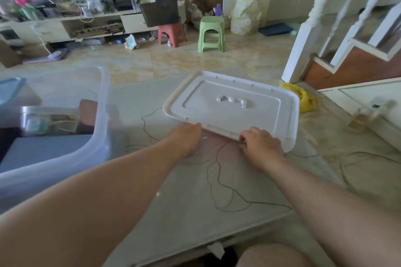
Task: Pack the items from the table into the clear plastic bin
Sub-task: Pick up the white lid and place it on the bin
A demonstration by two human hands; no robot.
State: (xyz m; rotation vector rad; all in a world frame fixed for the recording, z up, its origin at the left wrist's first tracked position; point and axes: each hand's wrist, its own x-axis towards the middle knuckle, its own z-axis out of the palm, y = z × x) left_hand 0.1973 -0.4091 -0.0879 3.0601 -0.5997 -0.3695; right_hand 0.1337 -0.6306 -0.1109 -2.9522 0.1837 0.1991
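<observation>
Head view: both hands meet the near edge of the white lid (pixel 232 104), which lies flat on the marble table (pixel 184 191). The right hand (pixel 261 143) curls its fingers round that edge, grasping it. The left hand (pixel 186 136) reaches under the same edge; whether its fingers grip cannot be told. Taking it with two hands suits a wide, floppy lid. The clear plastic bin (pixel 102 119) stands on the table's left, already holding items, so closing it looks like the step in hand.
</observation>
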